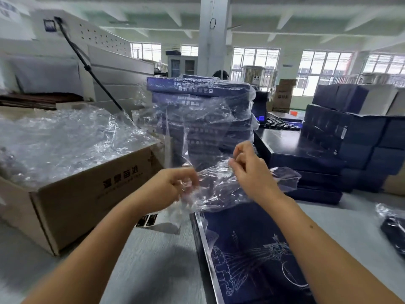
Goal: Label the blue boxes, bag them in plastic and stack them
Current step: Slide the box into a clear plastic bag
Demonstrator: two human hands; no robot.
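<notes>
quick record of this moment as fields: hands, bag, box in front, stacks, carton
left hand: pinches the edge of the plastic bag
right hand: pinches the same edge, a little apart from the left
plastic bag: clear, crumpled, held in the air, looks empty
blue box: flat on the table below the hands, not bagged
bagged stack: tall pile behind the bag, centre
bare boxes: piled at right
carton: left, open, full of clear plastic
stage: bag in hand, box not yet in it
</notes>
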